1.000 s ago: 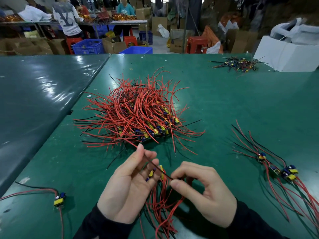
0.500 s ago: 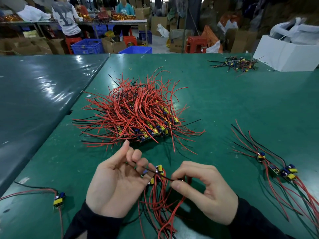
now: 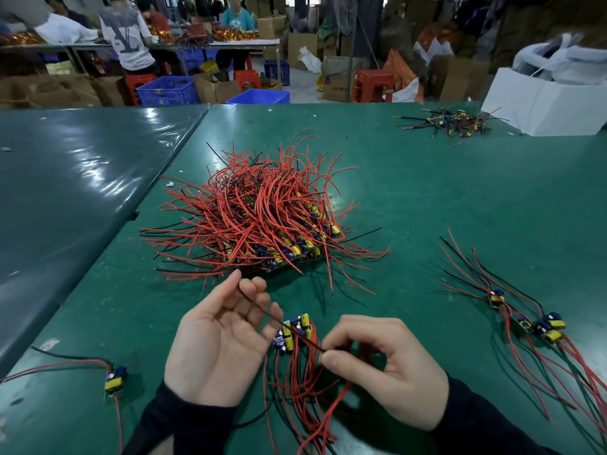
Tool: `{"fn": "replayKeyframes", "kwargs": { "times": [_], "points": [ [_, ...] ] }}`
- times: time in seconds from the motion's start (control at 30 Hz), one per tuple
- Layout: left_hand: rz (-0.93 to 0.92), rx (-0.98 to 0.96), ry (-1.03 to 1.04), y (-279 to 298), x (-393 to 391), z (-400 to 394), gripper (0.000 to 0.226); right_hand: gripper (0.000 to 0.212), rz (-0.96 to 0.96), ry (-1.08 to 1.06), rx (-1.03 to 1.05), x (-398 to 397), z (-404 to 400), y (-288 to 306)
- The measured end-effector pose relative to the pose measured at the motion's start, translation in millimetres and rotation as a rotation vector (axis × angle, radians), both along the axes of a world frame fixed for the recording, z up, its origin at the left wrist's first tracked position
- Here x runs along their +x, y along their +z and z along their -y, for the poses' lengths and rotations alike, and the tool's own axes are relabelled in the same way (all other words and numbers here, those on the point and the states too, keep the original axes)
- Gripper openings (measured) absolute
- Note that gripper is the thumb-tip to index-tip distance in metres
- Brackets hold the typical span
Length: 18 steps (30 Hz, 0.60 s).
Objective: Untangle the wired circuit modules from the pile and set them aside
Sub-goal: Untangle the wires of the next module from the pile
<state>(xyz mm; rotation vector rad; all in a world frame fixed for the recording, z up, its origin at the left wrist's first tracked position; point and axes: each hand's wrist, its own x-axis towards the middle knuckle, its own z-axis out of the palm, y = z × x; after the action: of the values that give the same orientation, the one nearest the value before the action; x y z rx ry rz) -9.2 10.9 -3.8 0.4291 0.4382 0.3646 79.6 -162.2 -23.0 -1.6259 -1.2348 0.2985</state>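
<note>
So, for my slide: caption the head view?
Right hand pinches a thin black wire lying across the open left hand.

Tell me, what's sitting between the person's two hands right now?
In the head view, a small cluster of circuit modules sits between the left hand and right hand. A thin black wire spans the gap, and red wires trail down.
</note>
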Motion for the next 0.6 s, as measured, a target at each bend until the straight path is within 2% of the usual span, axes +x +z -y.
{"fn": "replayKeyframes", "kwargs": {
  "times": [0.03,0.1,0.13,0.23,0.27,0.37,0.47,0.53,0.6],
  "points": [
    [0.013,-0.021,0.006,0,-1,1,0.026,0.010,-0.019,0.003,0.003,0,0,0],
    [0.062,-0.016,0.013,-2,0,3,0.015,0.010,-0.088,0.003,0.016,-1,0,-1],
    [0.082,0.017,0.018,-1,2,6,0.020,0.010,-0.143,-0.005,0.028,-1,0,-2],
    [0.080,0.228,-0.072,1,7,15,0.059,0.013,-0.296,-0.095,0.109,0,-2,-6],
    [0.053,0.303,-0.140,1,8,21,0.064,0.014,-0.323,-0.121,0.133,1,-3,-7],
    [-0.037,0.551,-0.290,-9,7,40,0.049,0.015,-0.356,-0.115,0.169,0,-6,-9],
    [-0.054,0.788,-0.243,-17,5,50,0.029,0.015,-0.364,-0.095,0.162,-4,-6,-11],
    [-0.074,0.843,-0.175,-18,5,51,0.026,0.013,-0.305,-0.115,0.141,-5,-5,-11],
    [-0.076,0.768,-0.149,-15,5,50,0.030,0.012,-0.259,-0.126,0.119,-5,-4,-9]
  ]
}}
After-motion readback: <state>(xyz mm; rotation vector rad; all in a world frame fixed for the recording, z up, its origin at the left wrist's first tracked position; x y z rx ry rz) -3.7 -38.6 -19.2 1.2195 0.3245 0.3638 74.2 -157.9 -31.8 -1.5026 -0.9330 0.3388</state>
